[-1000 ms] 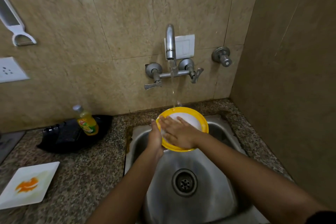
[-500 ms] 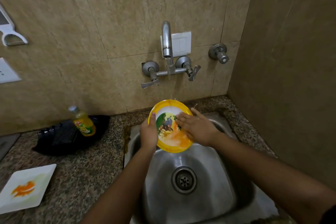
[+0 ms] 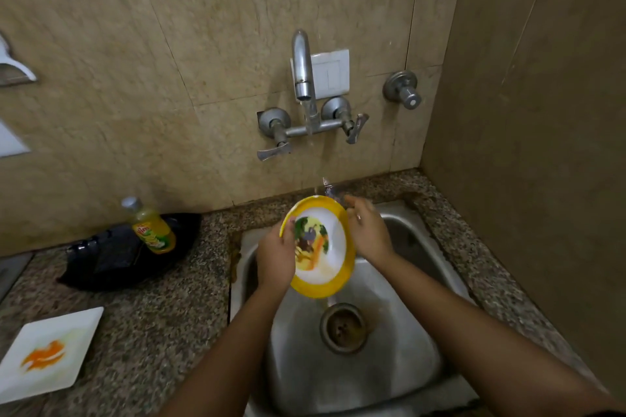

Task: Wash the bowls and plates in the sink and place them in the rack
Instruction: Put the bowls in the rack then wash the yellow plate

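Above the sink (image 3: 389,369), under the running tap (image 3: 302,68), the left hand (image 3: 276,256) and right hand (image 3: 367,232) each grasp the tilted plate's (image 3: 325,257) rim.

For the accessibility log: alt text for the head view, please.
A yellow-rimmed plate is held tilted over the steel sink under the running tap, left hand gripping its left edge, right hand its right. A stained white square plate and a soap bottle are left of the sink.

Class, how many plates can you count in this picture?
2. A yellow-rimmed plate is held over the sink; a stained white square plate lies on the counter, lower left. More may be out of view.
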